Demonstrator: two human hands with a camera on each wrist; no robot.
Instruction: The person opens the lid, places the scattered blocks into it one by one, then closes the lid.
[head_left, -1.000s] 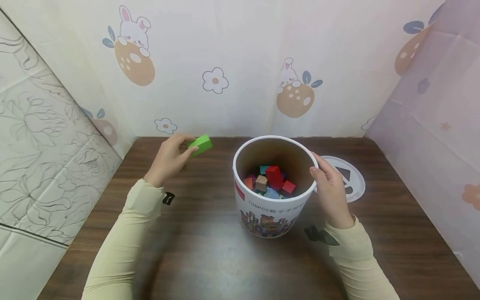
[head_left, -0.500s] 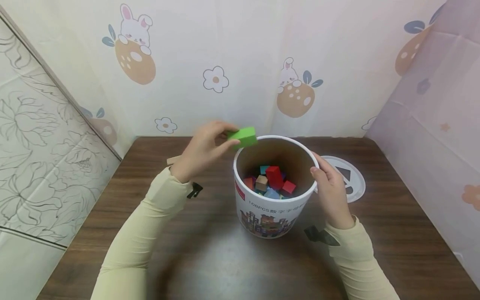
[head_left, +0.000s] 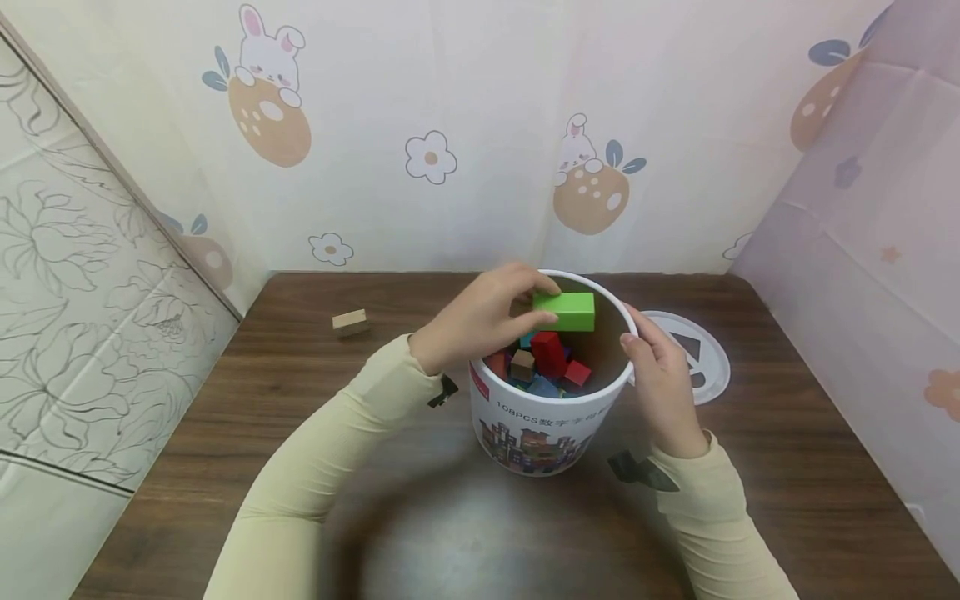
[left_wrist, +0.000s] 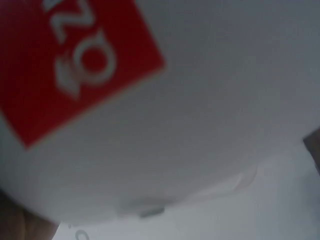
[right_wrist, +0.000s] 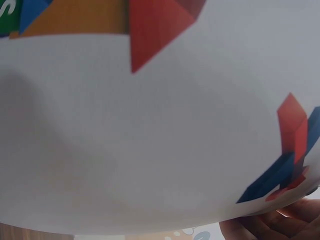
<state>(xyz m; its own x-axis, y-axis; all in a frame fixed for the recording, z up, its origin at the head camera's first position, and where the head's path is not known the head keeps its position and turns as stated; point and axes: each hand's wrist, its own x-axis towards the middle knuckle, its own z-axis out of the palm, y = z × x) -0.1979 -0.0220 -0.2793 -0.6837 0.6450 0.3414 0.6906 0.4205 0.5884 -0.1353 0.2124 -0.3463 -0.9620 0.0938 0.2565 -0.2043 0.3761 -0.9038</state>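
A green block (head_left: 572, 312) is pinched between the thumb and fingers of my left hand (head_left: 495, 312), over the mouth of a white bucket (head_left: 551, 417). Inside the bucket lie several blocks, among them a red block (head_left: 548, 355) and a small natural wood block (head_left: 522, 365). My right hand (head_left: 660, 379) grips the bucket's right rim, thumb over the edge. The left wrist view is filled by the bucket's white wall with a red label (left_wrist: 85, 70). In the right wrist view, the printed bucket wall (right_wrist: 150, 140) fills most of the picture, with fingers (right_wrist: 280, 222) at the lower right.
A natural wood block (head_left: 350, 322) lies on the dark wooden table (head_left: 450, 533) at the back left. Behind the right hand, a white lid (head_left: 717, 367) with cut-out shapes rests on the table. A patterned curtain (head_left: 480, 83) hangs along the back edge.
My left hand has carried the green block rightward from the table's left side to over the bucket. The wood block behind it has come into view. My right hand stays on the rim.
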